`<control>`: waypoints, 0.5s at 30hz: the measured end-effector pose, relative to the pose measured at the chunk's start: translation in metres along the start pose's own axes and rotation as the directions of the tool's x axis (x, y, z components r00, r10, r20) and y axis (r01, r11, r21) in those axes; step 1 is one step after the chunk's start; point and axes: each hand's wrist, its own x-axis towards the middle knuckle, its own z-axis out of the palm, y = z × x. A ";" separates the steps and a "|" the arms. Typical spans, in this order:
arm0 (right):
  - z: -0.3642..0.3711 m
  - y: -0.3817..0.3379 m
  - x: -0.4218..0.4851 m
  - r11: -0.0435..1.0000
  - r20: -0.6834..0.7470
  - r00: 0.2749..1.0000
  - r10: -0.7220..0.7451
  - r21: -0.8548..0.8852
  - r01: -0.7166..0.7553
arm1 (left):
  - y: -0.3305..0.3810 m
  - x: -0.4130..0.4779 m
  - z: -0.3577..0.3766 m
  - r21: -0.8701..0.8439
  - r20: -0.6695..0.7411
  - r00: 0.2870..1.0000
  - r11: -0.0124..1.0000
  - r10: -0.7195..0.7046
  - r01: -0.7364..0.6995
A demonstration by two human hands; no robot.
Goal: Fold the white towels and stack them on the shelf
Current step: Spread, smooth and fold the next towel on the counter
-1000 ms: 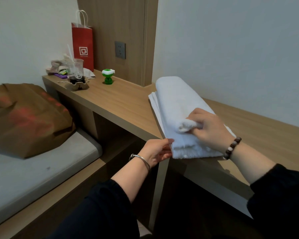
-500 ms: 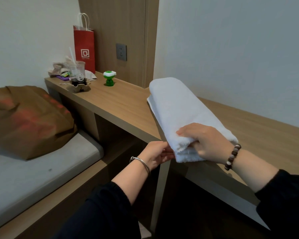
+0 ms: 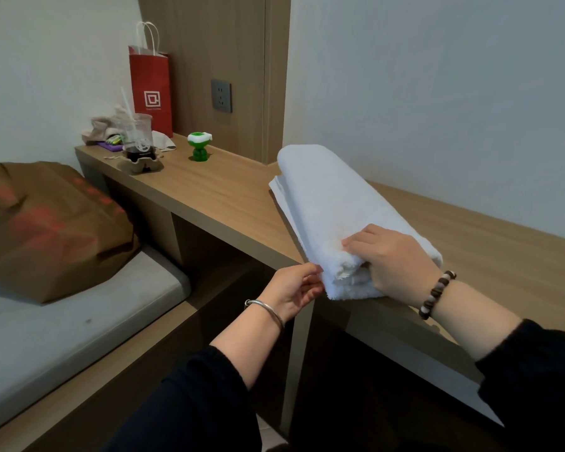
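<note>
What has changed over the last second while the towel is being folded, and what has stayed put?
The right hand carried the flap it pinched on top of the towel toward the near edge and now grips the towel's near end. The left hand stayed at the near-left corner, pinching it. The towel stays on the shelf; the bag and cup have not moved.

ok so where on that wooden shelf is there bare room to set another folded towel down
Two bare patches on the wooden shelf: one between the green figure and the folded towel, another from the towel's right side to the wall, running off-frame. Crowded: the far left end, with the red bag, drink cup and cloths.
</note>
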 end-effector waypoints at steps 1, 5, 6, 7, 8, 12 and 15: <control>0.001 -0.001 -0.001 1.000 -0.004 1.000 0.017 0.000 -0.017 | -0.001 -0.001 0.000 -0.001 -0.001 1.000 1.000 -0.004 0.004; 0.006 0.000 -0.003 0.997 -0.081 0.993 0.083 0.012 -0.082 | 0.000 0.000 0.000 -0.021 -0.014 1.000 1.000 -0.004 0.004; 0.007 -0.001 -0.004 0.996 -0.093 0.992 0.089 0.020 -0.088 | 0.000 0.000 0.000 -0.018 -0.015 1.000 1.000 -0.002 0.002; 0.008 -0.002 -0.005 0.996 -0.099 0.991 0.090 0.029 -0.087 | -0.001 0.000 0.000 -0.009 -0.015 1.000 1.000 0.002 -0.002; 0.010 -0.003 -0.006 0.996 -0.095 0.992 0.088 0.042 -0.084 | -0.002 -0.001 -0.001 0.010 -0.009 1.000 1.000 0.005 -0.005; 0.014 -0.008 -0.009 0.995 -0.045 0.998 0.040 0.089 -0.036 | 0.004 -0.007 -0.009 0.114 0.102 0.992 0.992 -0.072 0.061; 0.011 -0.009 -0.009 0.985 -0.016 0.997 0.073 0.157 -0.069 | 0.016 -0.013 -0.008 0.180 0.179 0.966 0.971 -0.188 0.156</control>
